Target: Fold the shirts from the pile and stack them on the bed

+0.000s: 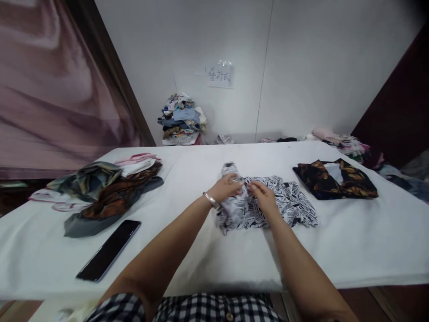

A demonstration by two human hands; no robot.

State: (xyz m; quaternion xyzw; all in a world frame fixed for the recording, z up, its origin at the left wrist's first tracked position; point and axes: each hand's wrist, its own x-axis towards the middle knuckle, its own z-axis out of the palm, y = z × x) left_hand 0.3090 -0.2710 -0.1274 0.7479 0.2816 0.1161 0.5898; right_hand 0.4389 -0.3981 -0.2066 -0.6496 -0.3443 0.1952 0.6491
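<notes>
A black-and-white printed shirt (284,201) lies bunched on the white-covered table, its left part lifted and slightly blurred. My left hand (229,187), with a silver bracelet at the wrist, pinches the fabric near the collar. Just to its right, my right hand (263,194) has its thumb and fingers closed on the same shirt, close to the left fingertips. Farther right rests a folded dark shirt (358,181) with a gold-brown pattern and a pale patch at its neck.
A loose heap of clothes (103,192) and a black phone (109,250) are on the left side of the table (191,179). Behind the table stand a tall clothes stack (182,118) and more garments (348,145). A handwritten sign (220,75) hangs on the wall.
</notes>
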